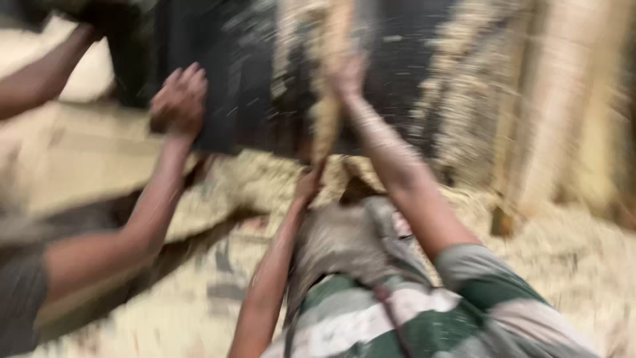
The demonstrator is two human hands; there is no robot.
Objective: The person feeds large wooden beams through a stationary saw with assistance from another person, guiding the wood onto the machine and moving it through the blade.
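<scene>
bare forearms; short sleeve (487, 282) with green and white stripes, dusty; image blurred.

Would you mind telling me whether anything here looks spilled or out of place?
Yes: pale husk-like chaff lies strewn across the whole floor and flecks fly in the air beside the dark machine. The picture is too blurred to tell more.

No packages, labels, signs or screens can be made out. The whole view is heavily blurred by motion.
</scene>
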